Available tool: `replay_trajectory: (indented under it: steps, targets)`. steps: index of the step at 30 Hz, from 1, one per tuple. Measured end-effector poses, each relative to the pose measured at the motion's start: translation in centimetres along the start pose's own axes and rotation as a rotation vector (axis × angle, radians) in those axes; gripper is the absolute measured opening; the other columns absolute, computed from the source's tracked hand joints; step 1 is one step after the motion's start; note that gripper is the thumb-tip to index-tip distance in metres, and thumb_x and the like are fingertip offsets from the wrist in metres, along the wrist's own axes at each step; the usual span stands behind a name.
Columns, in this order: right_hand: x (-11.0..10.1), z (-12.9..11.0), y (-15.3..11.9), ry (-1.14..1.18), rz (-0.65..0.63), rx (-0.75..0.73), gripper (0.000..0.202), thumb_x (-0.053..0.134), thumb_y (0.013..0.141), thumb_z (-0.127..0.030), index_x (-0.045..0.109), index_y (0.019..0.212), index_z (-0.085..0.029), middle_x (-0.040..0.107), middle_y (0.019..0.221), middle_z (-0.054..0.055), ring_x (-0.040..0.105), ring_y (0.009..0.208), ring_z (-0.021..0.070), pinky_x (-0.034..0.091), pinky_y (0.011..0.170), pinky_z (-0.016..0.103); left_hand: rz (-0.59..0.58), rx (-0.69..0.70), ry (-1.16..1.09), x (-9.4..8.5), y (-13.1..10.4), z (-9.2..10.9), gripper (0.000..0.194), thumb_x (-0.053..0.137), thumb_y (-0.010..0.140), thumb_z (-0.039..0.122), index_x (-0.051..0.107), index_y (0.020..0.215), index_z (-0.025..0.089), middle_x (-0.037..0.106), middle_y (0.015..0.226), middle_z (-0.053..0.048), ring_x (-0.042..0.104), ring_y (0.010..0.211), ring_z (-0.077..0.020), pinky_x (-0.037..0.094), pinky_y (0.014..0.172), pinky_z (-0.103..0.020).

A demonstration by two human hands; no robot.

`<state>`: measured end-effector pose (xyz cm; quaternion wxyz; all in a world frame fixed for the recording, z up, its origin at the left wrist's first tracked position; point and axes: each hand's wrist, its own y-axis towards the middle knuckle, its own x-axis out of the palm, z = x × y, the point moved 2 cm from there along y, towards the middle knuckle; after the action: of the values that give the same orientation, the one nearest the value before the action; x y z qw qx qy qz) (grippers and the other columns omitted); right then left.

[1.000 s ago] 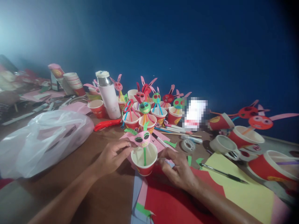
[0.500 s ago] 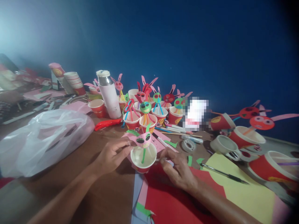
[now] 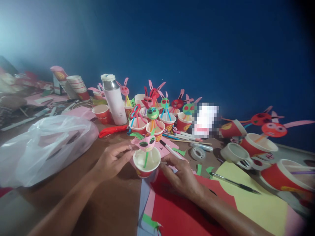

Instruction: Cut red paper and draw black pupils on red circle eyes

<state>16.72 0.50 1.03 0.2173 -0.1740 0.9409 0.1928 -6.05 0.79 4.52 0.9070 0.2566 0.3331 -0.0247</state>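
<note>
A red and white paper cup point(image 3: 142, 173) stands in front of me, leaning a little. Inside it rises a green stick point(image 3: 146, 159) that carries a pink paper face point(image 3: 145, 143) with dark eyes and green ears. My left hand point(image 3: 112, 160) has thumb and fingers bent against the cup's left side, close to the face's edge. On the opposite side, my right hand point(image 3: 180, 175) has its thumb and forefinger at the cup's right wall. The cup is held between both hands. Red paper point(image 3: 182, 209) lies under my right forearm.
Several cups with paper faces point(image 3: 153, 113) stand behind, beside a white flask point(image 3: 115, 105). A plastic bag point(image 3: 54, 144) lies left. At right are a tape roll point(image 3: 198, 153), a mug point(image 3: 233, 155), a pen point(image 3: 235, 182) and yellow paper point(image 3: 261, 203).
The cup with the pink face has shifted slightly left and tilts more. My right hand has moved left, up against the cup; my left hand has also moved a little left.
</note>
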Motion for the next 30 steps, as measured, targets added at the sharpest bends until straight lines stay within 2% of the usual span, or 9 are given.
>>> replay_trajectory:
  steps: [5, 11, 17, 23, 30]
  targets:
    - [0.4, -0.2, 0.5, -0.045, 0.013, -0.034, 0.014, 0.049, 0.089, -0.021, 0.062, 0.09, -0.019, 0.068, 0.081, 0.002, 0.063, 0.074, 0.0146, 0.046, 0.066, 0.023, 0.052, 0.013, 0.027, -0.8, 0.2, -0.4, 0.015, 0.056, 0.082, 0.021, 0.069, 0.089, 0.017, 0.072, 0.097, -0.004, 0.066, 0.09, -0.0164, 0.05, 0.083, -0.022]
    - [0.8, 0.4, 0.7, -0.178, -0.009, -0.115, 0.014, 0.048, 0.089, -0.02, 0.061, 0.092, -0.02, 0.069, 0.084, 0.003, 0.064, 0.075, 0.0157, 0.046, 0.068, 0.025, -0.02, -0.069, -0.011, -0.5, 0.5, -1.0, 0.018, 0.055, 0.082, 0.024, 0.069, 0.091, 0.018, 0.072, 0.097, -0.004, 0.066, 0.089, -0.017, 0.051, 0.082, -0.023]
    - [1.0, 0.7, 0.8, -0.223, -0.026, -0.198, 0.019, 0.045, 0.09, -0.019, 0.063, 0.094, -0.02, 0.07, 0.088, 0.006, 0.065, 0.08, 0.017, 0.048, 0.071, 0.026, -0.041, -0.113, -0.034, -0.7, 0.7, -1.7, 0.02, 0.054, 0.083, 0.027, 0.07, 0.094, 0.02, 0.071, 0.101, -0.005, 0.065, 0.094, -0.019, 0.052, 0.083, -0.027]
    - [1.2, 0.8, 0.8, -0.234, -0.045, -0.181, 0.024, 0.045, 0.09, -0.019, 0.065, 0.103, -0.019, 0.072, 0.094, 0.008, 0.067, 0.084, 0.0182, 0.049, 0.074, 0.027, -0.03, -0.147, 0.005, -1.3, 0.2, -1.7, 0.02, 0.055, 0.082, 0.028, 0.07, 0.092, 0.019, 0.072, 0.098, -0.004, 0.066, 0.092, -0.0191, 0.052, 0.083, -0.026]
    - [1.3, 1.0, 0.7, -0.237, -0.041, -0.102, 0.025, 0.047, 0.089, -0.021, 0.063, 0.108, -0.021, 0.071, 0.101, 0.005, 0.066, 0.091, 0.0195, 0.049, 0.079, 0.029, -0.004, -0.23, -0.02, -0.8, -0.8, -2.4, 0.026, 0.055, 0.081, 0.032, 0.07, 0.097, 0.019, 0.073, 0.096, -0.005, 0.068, 0.087, -0.0216, 0.054, 0.079, -0.029]
